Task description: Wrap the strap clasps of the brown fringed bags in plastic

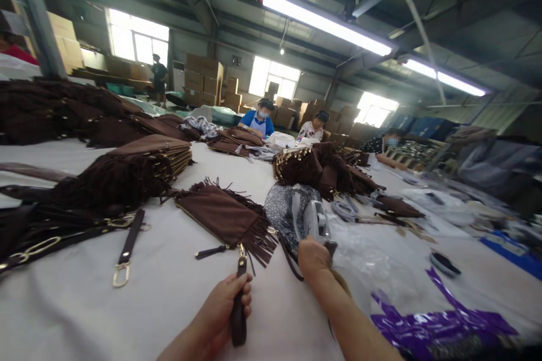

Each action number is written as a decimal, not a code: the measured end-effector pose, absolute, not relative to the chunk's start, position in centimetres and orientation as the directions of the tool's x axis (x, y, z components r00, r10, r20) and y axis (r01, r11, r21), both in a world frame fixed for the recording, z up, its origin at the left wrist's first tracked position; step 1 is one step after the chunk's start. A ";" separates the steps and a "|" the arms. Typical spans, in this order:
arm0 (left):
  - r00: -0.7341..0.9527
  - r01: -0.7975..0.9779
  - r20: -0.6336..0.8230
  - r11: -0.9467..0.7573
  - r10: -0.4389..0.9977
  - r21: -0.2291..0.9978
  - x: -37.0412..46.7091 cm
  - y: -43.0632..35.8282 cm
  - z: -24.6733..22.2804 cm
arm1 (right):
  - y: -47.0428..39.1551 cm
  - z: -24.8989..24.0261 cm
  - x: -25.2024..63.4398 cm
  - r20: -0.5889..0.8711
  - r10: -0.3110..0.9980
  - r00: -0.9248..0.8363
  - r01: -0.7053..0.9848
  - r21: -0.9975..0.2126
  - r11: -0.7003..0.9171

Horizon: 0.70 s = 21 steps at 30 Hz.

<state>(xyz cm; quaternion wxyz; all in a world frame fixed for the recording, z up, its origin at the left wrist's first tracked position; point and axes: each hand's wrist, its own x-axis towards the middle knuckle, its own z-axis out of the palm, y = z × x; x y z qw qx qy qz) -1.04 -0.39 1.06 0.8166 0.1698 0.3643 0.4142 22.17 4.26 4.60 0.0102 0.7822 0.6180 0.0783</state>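
A brown fringed pouch [220, 211] lies on the white-covered table, its gold zipper edge toward me. My left hand [226, 304] is closed around a dark brown wrist strap [239, 316], which a gold clasp joins to the pouch's near corner. To the right, my right hand [314, 256] is closed on a grey and clear tape dispenser [317, 223]. Beside the dispenser is a grey speckled cloth item [282, 208]. Left of the pouch, a loose brown strap with a gold clasp [129, 242] rests on the cloth.
Stacked brown fringed pouches [139, 166] stand at the left, more [322, 166] beyond the dispenser. Dark straps [46, 237] lie at far left. Clear plastic [372, 254] and a purple bag [440, 327] are at right. Several people work behind the table.
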 end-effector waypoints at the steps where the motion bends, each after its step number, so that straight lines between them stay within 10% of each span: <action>1: 0.393 -0.550 -0.453 0.599 0.800 0.582 -1.0 -0.4 1.0 | 4.2 4.5 22.2 0.126 0.964 0.235 0.963 0.103 -0.248; 11: 0.407 -0.529 -0.458 0.613 0.790 0.587 -1.3 -0.3 0.4 | 0.6 6.1 22.3 0.211 0.927 0.309 0.921 -0.311 -0.236; 15: 0.429 -0.531 -0.404 0.587 0.808 0.611 -1.4 -0.5 0.6 | -2.1 6.9 19.3 -0.158 0.948 0.277 0.305 -0.921 -0.243; 21: 0.430 -0.421 -0.287 0.471 0.856 0.775 -1.4 -1.4 1.5 | -2.5 6.9 13.8 -0.451 0.892 -0.016 -0.301 -0.849 -0.434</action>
